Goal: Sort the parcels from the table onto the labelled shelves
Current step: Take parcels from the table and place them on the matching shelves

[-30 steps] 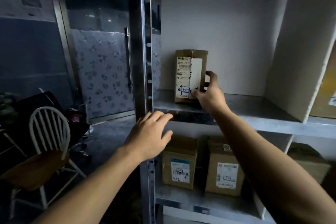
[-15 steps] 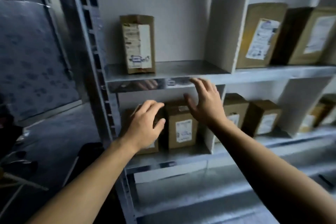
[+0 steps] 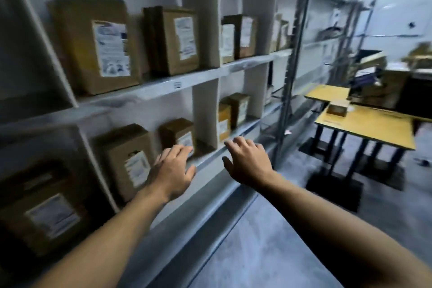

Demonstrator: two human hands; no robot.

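While both bare arms were stretched out toward the shelving, neither hand held anything. The left hand (image 3: 171, 170) hovered palm down with its fingers loosely spread, just in front of a small labelled cardboard parcel (image 3: 178, 134) on the lower shelf (image 3: 243, 127). The right hand (image 3: 247, 163) hung beside it, fingers splayed and relaxed, over that shelf's front edge; whether any fingertip touched the metal could not be told through the blur. A larger parcel (image 3: 128, 159) stood to the left of the small one in the same compartment. On the upper shelf (image 3: 149, 91), which carried a small tag (image 3: 177, 84) on its rim, two tall brown parcels stood upright side by side, the big one (image 3: 93, 44) on the left and a narrower one (image 3: 177, 40) on the right, both with white labels facing out. Past a white divider (image 3: 205, 18) more parcels filled the next compartments. Well apart to the right, beyond the grey metal upright (image 3: 292, 65), a yellow-topped table (image 3: 374, 128) bore one low cardboard parcel (image 3: 337, 110) near its far corner.
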